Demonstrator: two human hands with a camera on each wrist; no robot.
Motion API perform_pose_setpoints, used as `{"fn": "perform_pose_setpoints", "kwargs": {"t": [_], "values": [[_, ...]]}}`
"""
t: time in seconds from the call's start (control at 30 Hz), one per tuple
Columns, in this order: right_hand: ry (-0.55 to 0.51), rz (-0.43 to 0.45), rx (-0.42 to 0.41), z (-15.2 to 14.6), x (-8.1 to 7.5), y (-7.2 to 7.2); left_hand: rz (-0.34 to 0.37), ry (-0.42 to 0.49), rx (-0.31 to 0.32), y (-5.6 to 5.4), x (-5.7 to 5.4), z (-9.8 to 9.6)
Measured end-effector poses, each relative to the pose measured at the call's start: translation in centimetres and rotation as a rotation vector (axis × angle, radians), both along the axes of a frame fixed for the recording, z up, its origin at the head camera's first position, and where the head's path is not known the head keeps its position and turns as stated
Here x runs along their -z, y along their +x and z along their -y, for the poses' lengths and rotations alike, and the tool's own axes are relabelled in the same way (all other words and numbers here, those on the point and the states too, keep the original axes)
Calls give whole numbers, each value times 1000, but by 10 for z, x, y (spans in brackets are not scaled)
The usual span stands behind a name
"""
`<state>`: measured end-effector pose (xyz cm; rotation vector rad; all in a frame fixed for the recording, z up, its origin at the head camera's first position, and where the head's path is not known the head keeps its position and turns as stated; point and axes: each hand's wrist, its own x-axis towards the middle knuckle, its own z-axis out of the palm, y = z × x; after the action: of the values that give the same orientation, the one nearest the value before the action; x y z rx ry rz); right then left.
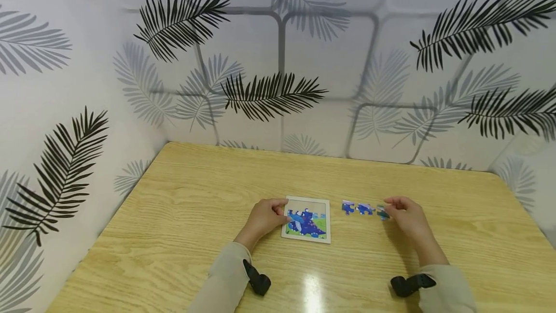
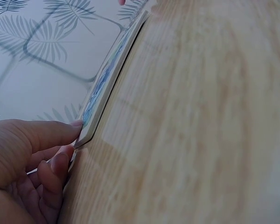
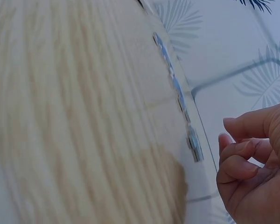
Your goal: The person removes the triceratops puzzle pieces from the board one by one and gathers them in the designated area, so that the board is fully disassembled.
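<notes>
A square jigsaw puzzle board with a pale frame and a blue dinosaur picture lies flat on the table. Its upper part shows bare backing. My left hand pinches the board's left edge, thumb on top, as the left wrist view also shows. To the board's right, three loose puzzle pieces form a row: a left piece, a middle piece and a greenish right piece. Beside the right piece is my right hand, its fingers loosely bent; the right wrist view shows a gap between the fingertips and that piece.
The wooden table extends around the board and pieces. Behind it stands a pale wall with a leaf pattern. Black wrist cameras sit on both forearms, a left camera and a right camera.
</notes>
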<state>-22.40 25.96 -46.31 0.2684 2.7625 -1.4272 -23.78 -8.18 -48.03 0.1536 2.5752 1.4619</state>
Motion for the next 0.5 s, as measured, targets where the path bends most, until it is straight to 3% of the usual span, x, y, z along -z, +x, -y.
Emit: {"fn": "perform_pose_setpoints", "kwargs": {"t": [0.2, 0.5], "values": [[-18, -47, -42, 16, -6, -2, 14, 7, -4, 0, -1, 0], [-106, -51, -94, 50, -7, -6, 3, 11, -3, 1, -1, 1]]}}
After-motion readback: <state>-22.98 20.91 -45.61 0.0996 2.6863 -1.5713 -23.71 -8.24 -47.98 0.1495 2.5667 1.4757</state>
